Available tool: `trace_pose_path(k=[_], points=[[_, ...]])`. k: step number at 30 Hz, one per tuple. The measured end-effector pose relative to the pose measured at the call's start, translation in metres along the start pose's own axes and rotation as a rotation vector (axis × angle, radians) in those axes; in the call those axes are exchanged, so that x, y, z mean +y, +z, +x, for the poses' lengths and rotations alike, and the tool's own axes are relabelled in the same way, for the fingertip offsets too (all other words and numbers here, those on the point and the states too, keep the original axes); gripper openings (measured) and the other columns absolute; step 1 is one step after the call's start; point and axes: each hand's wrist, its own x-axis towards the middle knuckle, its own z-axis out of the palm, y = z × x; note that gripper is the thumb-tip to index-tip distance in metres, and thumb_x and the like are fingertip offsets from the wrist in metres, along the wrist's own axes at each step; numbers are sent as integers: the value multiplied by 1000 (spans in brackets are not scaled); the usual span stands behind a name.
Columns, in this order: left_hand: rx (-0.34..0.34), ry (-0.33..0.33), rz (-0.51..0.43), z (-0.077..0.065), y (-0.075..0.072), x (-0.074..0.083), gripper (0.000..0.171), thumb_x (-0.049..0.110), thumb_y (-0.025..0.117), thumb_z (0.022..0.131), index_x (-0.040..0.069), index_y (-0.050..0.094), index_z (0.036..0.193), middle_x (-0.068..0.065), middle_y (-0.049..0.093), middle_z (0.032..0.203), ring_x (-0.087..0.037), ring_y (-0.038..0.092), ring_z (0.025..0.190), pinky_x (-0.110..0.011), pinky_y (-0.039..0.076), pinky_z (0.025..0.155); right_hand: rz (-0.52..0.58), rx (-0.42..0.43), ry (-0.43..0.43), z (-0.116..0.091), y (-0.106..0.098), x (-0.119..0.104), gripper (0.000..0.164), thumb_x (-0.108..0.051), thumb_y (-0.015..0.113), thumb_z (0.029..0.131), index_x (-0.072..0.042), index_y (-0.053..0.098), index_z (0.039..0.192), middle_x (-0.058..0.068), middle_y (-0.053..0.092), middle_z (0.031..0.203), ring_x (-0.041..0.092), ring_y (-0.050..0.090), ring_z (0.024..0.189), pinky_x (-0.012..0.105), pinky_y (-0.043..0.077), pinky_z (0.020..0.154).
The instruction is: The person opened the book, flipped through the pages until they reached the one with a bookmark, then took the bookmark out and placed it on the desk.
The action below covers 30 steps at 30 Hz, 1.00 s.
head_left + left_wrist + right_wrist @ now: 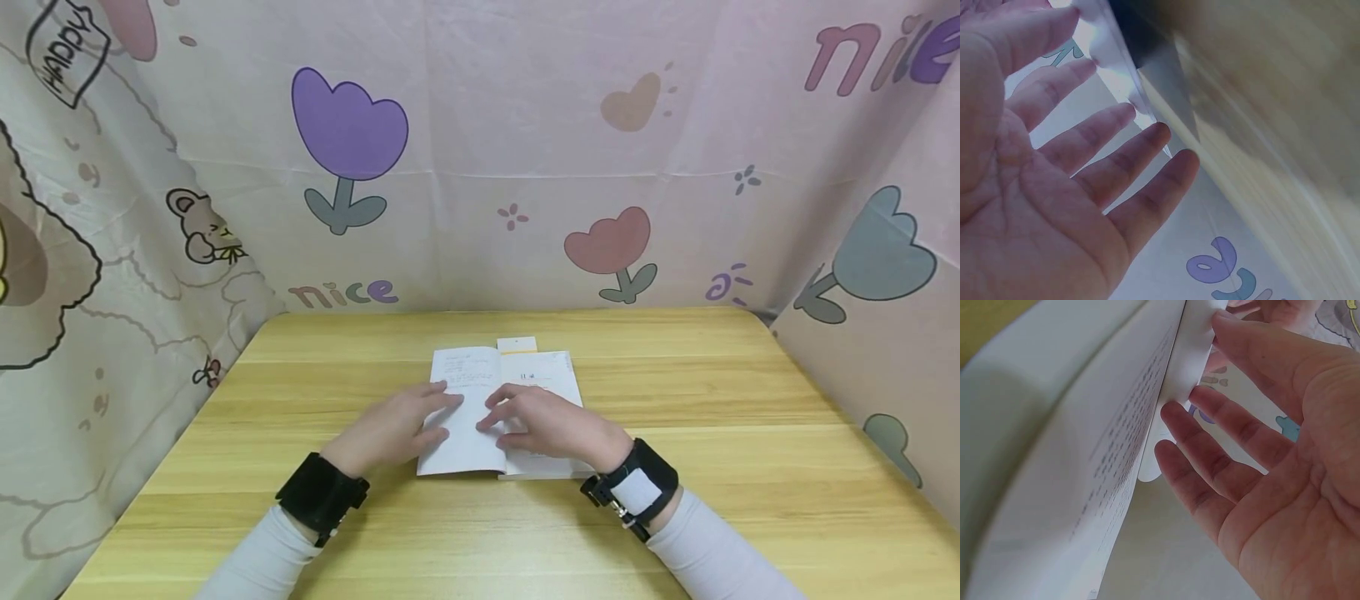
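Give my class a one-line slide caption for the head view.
Left hand and right hand over the left page of an open book on a wood-grain table.

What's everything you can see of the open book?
The open book lies face up on the wood-grained table, its pages white and paper-like, its spine running roughly front to back. The left page has small print near the top and looks blank below; the right page is partly covered by the right hand. A white tab with an orange band juts past the far edge. That hand and the left hand both appear to touch the left page.
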Motion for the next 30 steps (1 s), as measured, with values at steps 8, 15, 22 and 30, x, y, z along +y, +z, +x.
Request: trace_pose_path(k=[8, 15, 22, 30], points=[[-75, -23, -35, -2, 4, 2, 52, 29, 63, 93, 16, 51, 142, -12, 45, 143, -26, 42, 129, -46, 39, 100, -8, -14, 12, 0, 1, -1, 28, -20, 72, 87, -19, 73, 115, 6, 58, 127, 13, 59, 105, 27, 46, 91], [-135, -47, -30, -2, 6, 4, 54, 31, 61, 94, 18, 47, 145, -11, 43, 145, -27, 41, 130, -47, 37, 101, -15, -15, 24, 0, 2, -1, 26, -20, 72, 86, -20, 73, 113, 6, 58, 128, 14, 58, 106, 29, 45, 93], [-130, -32, -16, -3, 7, 4, 54, 30, 61, 95, 16, 48, 145, -12, 43, 145, -28, 42, 129, -46, 37, 101, 4, -34, 35, -2, -2, -2, 34, -23, 74, 85, -16, 70, 117, 6, 57, 129, 17, 55, 113, 31, 43, 96], [-122, -20, 0, -4, 9, 4, 53, 30, 61, 95, 16, 48, 144, -12, 45, 143, -26, 42, 129, -44, 37, 102, 12, -26, 105, -9, -11, 7, 38, -26, 71, 87, -12, 67, 122, 0, 61, 120, 14, 55, 106, 29, 46, 88]])
